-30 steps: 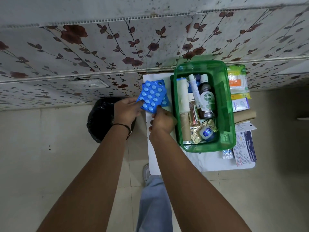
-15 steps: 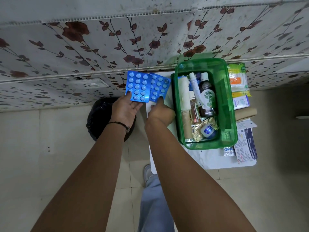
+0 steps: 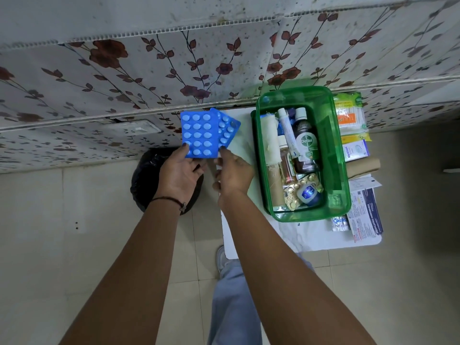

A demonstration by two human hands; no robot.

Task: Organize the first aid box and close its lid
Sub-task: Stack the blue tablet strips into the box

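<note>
both hands grip blue tablet strips, seen from the head camera. left hand [image 3: 180, 174] pinches the front blue blister strip [image 3: 198, 134] at its lower edge; right hand [image 3: 232, 171] holds the rear blue strip [image 3: 227, 130], fanned out behind it to the right. they are raised to the left of the green first aid box [image 3: 338, 195], which sits open on a white table [image 3: 316, 237], holding a dettol bottle [image 3: 305, 143], a gauze roll [image 3: 269, 140] and a small jar [image 3: 308, 194]. packets [image 3: 351, 120] lie just right of it.
</note>
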